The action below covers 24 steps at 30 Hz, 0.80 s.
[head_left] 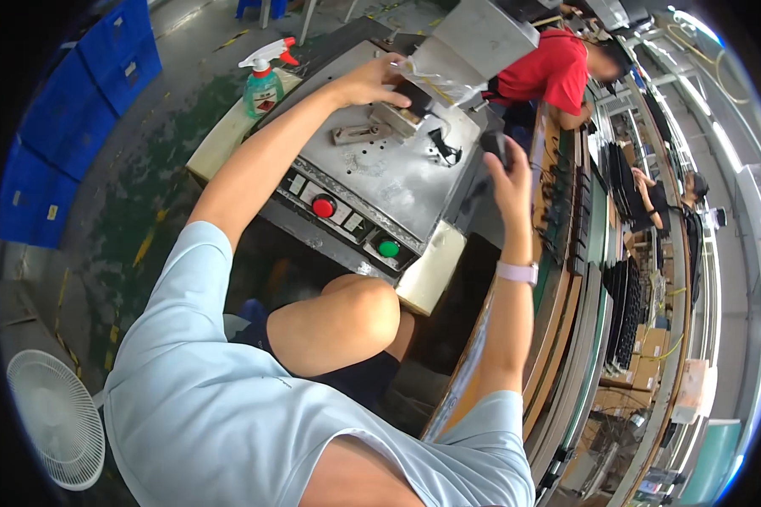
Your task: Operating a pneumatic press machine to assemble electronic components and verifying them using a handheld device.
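Note:
My left hand reaches across the machine's metal table. Its thumb and fingers close on a dark block-shaped part at the small metal fixture, under the grey machine head. Clear plastic film hangs from that head near the fingers. A black clamp-like piece lies on the metal surface to the right of the fixture. Off the table's right side, my raised right hand grips a small black part whose exact kind I cannot make out.
The machine's front panel carries a red button and a green button. A spray bottle stands at left. Blue crates and a white fan lie farther left. A conveyor line runs along the right; a person in red leans there.

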### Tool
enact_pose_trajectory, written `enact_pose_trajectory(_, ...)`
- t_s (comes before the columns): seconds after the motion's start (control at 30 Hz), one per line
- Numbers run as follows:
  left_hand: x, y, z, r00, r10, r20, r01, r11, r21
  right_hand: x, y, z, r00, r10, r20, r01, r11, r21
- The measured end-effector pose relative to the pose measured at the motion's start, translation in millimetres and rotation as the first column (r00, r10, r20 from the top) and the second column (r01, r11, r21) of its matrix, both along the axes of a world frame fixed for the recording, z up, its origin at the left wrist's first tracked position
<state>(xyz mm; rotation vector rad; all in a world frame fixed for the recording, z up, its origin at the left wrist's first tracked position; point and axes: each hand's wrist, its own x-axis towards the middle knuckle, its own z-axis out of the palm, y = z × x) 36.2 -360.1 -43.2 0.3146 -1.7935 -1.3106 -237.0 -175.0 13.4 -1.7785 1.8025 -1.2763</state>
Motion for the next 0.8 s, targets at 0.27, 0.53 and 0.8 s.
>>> enact_pose_trajectory(0.27, 96, 71, 9, 0.942, -0.195, -0.274, 0.285, 0.894, 0.345, 54, -74, -35, 0.958, 0.067, -0.28, -0.123, 0.974, -0.19)
enact_pose_trajectory(0.53, 132, 233, -29, 0.807, 0.401, -0.434, 0.108, 0.621, 0.776, 106, -95, -43, 0.764, 0.245, -0.597, -0.367, 0.926, -0.09)
enact_pose_trajectory(0.8, 146, 204, -67, 0.626, 0.744, 0.233, -0.699, 0.668, -0.255, 99, 60, -25, 0.554, 0.555, -0.621, 0.014, 0.739, 0.674)
